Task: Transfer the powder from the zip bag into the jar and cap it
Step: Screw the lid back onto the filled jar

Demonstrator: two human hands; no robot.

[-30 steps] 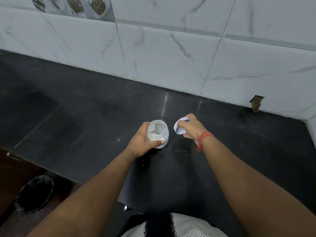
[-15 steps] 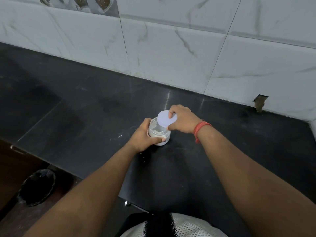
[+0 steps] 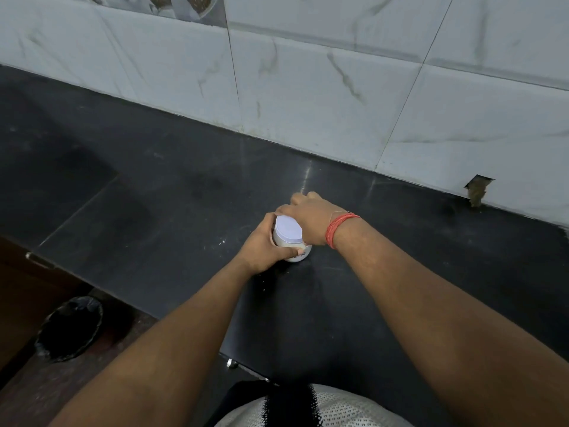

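A small clear jar [image 3: 298,253] with pale powder inside stands on the black counter [image 3: 172,217]. A white round lid [image 3: 287,229] sits on top of the jar. My left hand [image 3: 266,246] wraps around the jar's left side. My right hand [image 3: 309,215], with a red thread band at the wrist, grips the lid from the far right side. No zip bag is in view.
A white marble-tiled wall [image 3: 323,87] runs behind the counter. A few powder specks [image 3: 221,241] lie left of the jar. A black bin [image 3: 69,328] sits on the floor at lower left, beside a brown cabinet [image 3: 21,291].
My right hand picked the lid up from the counter right of the jar, carried it over and set it on the jar's mouth. My left hand kept holding the jar.
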